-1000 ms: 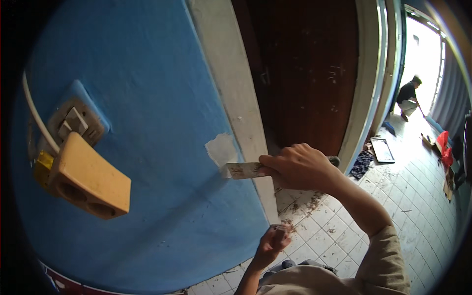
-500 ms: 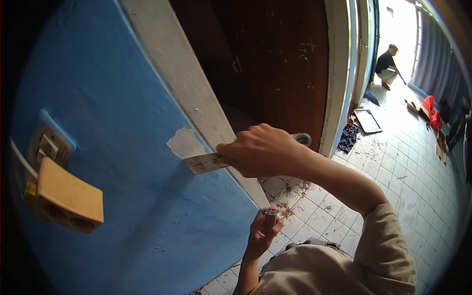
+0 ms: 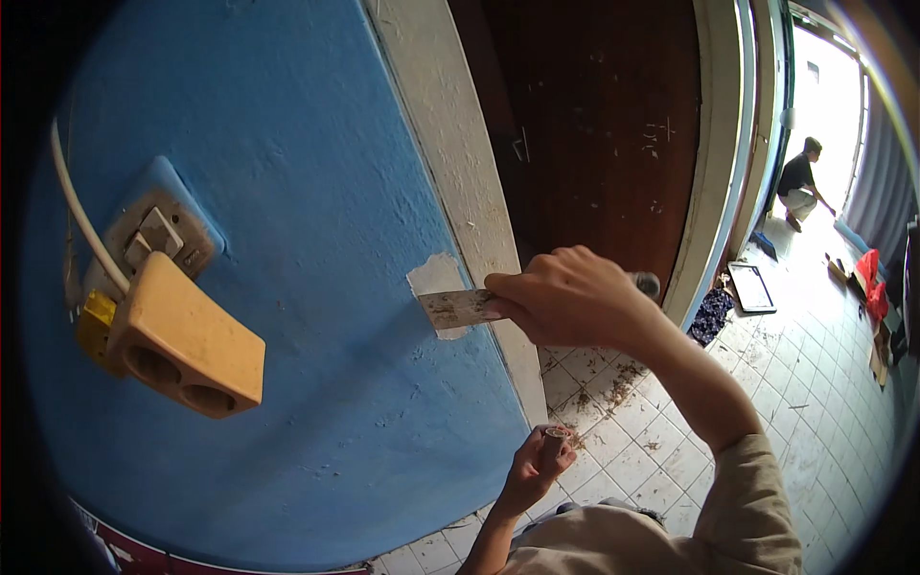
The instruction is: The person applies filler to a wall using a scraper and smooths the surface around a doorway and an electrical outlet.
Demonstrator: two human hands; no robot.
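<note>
My right hand [image 3: 575, 297] is closed round a scraper [image 3: 455, 309], its broad, smeared metal blade lying against the blue wall [image 3: 287, 144]. The rounded end of its handle sticks out behind the hand. Under the blade is a pale, ragged patch [image 3: 433, 274], showing above and below it beside the whitish door frame [image 3: 479, 172]. Lower down, my left hand [image 3: 527, 476] grips a short brownish cylinder [image 3: 554, 446] with a round pale end facing up. What kind of thing it is, I cannot make out.
A yellow-orange socket block [image 3: 192, 331] juts from a wall switch plate [image 3: 182, 230] at left, with a white cable. Behind the frame stands a dark brown door [image 3: 604, 134]. Debris litters the tiled floor [image 3: 661, 460]. Far right, a person [image 3: 797, 182] squats near a red bag [image 3: 870, 283].
The view has shifted, moving the wall and socket block rightward. Against the patch, the blade has moved from its lower edge up across it, and pale surface now shows below the blade.
</note>
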